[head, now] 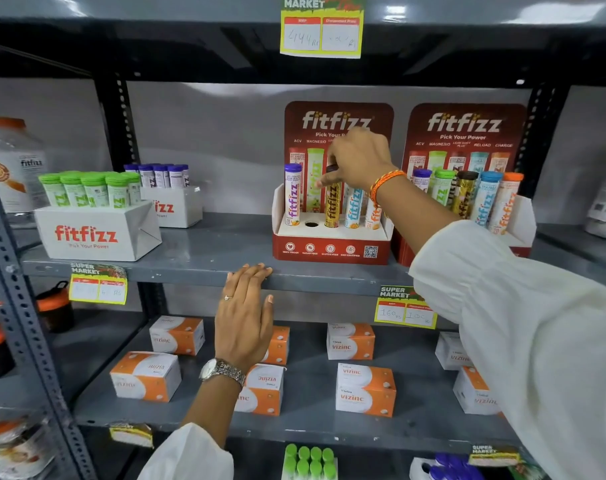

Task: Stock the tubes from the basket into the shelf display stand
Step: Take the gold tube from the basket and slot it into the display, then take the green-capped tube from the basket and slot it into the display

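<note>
Gold brown-capped tube (332, 202) upright in red display stand (329, 252), second hole (311, 224) empty

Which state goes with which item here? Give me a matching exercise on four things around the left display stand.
Items:
1. right hand
2. left hand
3. purple-capped tube
4. second slot from the left

States:
A. empty hole, no tube in it
B. standing upright in the leftmost slot of the left display stand
C. gripping the top of the yellow tube in the middle slot
D. resting flat on the front edge of the shelf

Pairs: 1-C, 2-D, 3-B, 4-A
</note>
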The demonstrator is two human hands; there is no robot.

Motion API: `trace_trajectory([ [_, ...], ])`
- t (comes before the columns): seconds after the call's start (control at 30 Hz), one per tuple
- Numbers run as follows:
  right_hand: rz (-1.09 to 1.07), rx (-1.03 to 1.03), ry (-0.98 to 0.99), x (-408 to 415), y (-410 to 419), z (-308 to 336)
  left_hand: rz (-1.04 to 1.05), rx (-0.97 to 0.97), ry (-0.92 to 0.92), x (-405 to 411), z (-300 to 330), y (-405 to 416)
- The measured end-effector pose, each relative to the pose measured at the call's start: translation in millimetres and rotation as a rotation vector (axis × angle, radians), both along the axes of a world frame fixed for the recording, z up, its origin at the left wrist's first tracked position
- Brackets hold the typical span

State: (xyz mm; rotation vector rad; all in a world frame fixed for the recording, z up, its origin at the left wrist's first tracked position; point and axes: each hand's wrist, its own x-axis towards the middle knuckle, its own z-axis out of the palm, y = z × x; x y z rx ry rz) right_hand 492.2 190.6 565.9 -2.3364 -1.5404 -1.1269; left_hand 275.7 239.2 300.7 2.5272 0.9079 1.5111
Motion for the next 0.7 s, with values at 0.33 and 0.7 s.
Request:
trace_trajectory([
  [0.33, 0.012, -0.014, 0.003, -1, 2, -3, -0.015, -0.047, 0.018, -3, 5, -7],
  [0.7, 0.581, 0.265, 0.191, -120, -20, -85, 0.002, -0.216, -0.281, -90, 3, -76],
])
